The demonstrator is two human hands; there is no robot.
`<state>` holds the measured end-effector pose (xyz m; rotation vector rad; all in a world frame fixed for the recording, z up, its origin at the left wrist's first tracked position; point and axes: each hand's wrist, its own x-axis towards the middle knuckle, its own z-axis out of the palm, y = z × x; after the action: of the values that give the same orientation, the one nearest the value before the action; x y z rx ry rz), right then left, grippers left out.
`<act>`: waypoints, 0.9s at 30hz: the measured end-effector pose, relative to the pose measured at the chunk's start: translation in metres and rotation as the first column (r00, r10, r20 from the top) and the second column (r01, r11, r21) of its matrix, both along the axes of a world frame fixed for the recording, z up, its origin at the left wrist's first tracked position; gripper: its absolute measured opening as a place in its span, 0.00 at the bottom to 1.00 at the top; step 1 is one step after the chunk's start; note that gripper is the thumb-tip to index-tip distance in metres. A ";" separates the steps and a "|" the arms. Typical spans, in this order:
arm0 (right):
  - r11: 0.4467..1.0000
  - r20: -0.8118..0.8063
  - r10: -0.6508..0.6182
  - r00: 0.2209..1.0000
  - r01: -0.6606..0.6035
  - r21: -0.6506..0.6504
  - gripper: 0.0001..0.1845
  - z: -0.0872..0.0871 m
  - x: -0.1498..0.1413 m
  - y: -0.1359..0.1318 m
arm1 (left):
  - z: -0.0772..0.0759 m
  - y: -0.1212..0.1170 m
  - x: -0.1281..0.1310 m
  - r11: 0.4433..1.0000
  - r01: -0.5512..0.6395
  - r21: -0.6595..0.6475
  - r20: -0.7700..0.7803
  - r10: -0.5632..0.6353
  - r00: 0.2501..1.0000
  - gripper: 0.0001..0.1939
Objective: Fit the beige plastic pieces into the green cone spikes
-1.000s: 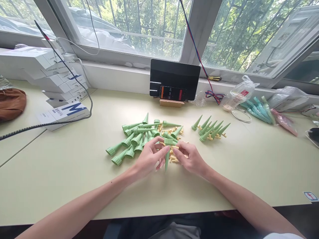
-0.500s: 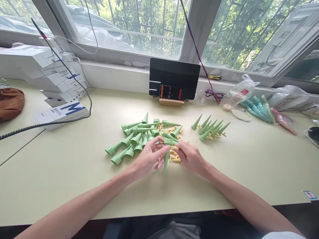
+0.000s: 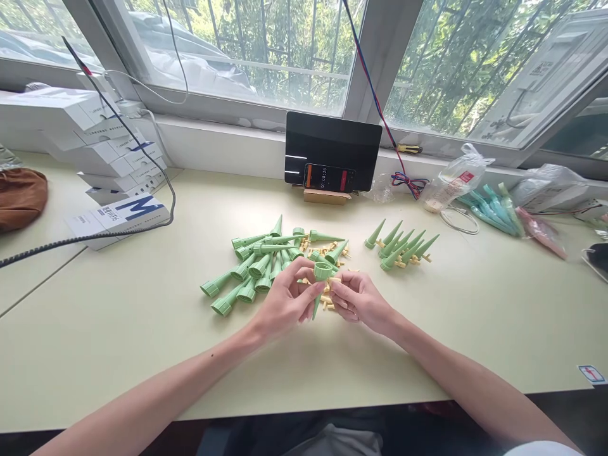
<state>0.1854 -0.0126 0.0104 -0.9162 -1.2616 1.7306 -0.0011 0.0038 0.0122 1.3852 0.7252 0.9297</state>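
My left hand [image 3: 292, 294] is closed round a green plastic watering spike [image 3: 323, 272], its ribbed, hollow cap end up and tilted toward me, its point down. Between thumb and fingers my right hand [image 3: 358, 297] pinches a small cream plastic valve piece [image 3: 335, 280], right beside the spike below its cap; I cannot tell whether the two are joined. Left of my hands lies a pile of green spikes [image 3: 259, 266]. Loose cream valve pieces [image 3: 327, 301] lie behind and beneath my hands. At the right, a group of spikes [image 3: 401, 246] has cream pieces sticking out of their sides.
A phone showing a timer [image 3: 329, 178] leans on a black tablet [image 3: 332, 142] by the window. White boxes [image 3: 118, 152] are stacked at the left, with a black cable [image 3: 164, 183] across them. Plastic bags [image 3: 458, 174] and teal items [image 3: 491, 209] lie at the back right.
My left hand has tipped the spike so its open cap now faces me. My right hand has turned and brought the cream piece up beside the spike.
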 end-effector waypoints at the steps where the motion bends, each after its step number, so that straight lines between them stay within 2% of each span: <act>1: 1.000 0.001 -0.003 1.000 0.003 0.001 0.21 0.000 0.000 0.000 | 0.000 0.000 0.000 1.000 -0.006 -0.004 -0.001 0.006 1.000 0.12; 7: 0.991 0.076 -0.045 0.996 0.035 0.128 0.20 -0.003 -0.003 -0.002 | 0.001 0.001 0.000 0.998 -0.006 -0.065 -0.013 0.005 1.000 0.15; 11: 0.968 0.195 -0.096 0.976 0.046 0.246 0.19 -0.007 -0.003 -0.003 | 0.003 0.001 -0.001 0.994 -0.001 -0.113 -0.018 -0.001 1.000 0.15; 13: 0.920 0.300 -0.181 0.937 0.054 0.388 0.18 -0.010 -0.003 -0.002 | 0.003 0.002 -0.002 0.990 0.008 -0.141 -0.016 -0.010 1.000 0.16; 14: 0.873 0.351 -0.247 0.903 0.050 0.486 0.18 -0.011 -0.002 -0.002 | 0.003 0.002 -0.002 0.988 0.015 -0.157 -0.013 -0.017 1.000 0.16; 16: 0.743 0.408 -0.387 0.827 0.018 0.669 0.17 -0.014 -0.001 -0.001 | 0.002 0.003 -0.003 0.980 0.033 -0.196 0.001 -0.034 0.999 0.16; 18: 0.637 0.420 -0.475 0.773 -0.027 0.771 0.16 -0.016 0.000 0.000 | 0.001 0.004 -0.003 0.969 0.050 -0.243 0.033 -0.043 0.999 0.16; 19: 0.608 0.423 -0.496 0.758 -0.044 0.793 0.15 -0.017 0.000 0.000 | 0.001 0.004 -0.003 0.964 0.054 -0.262 0.048 -0.043 0.998 0.17; 22: 0.577 0.430 -0.528 0.733 -0.062 0.814 0.14 -0.019 0.001 0.000 | 0.001 0.003 -0.002 0.960 0.039 -0.277 0.069 -0.020 0.997 0.17; 27: 0.562 0.398 -0.565 0.722 -0.017 0.827 0.13 -0.019 0.000 0.000 | 0.002 0.001 0.001 0.978 -0.012 -0.206 0.046 0.022 0.999 0.17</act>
<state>0.1857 -0.0124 -0.0084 -1.0819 -1.9374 0.3863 -0.0005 0.0048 0.0140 1.1724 0.7750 0.8727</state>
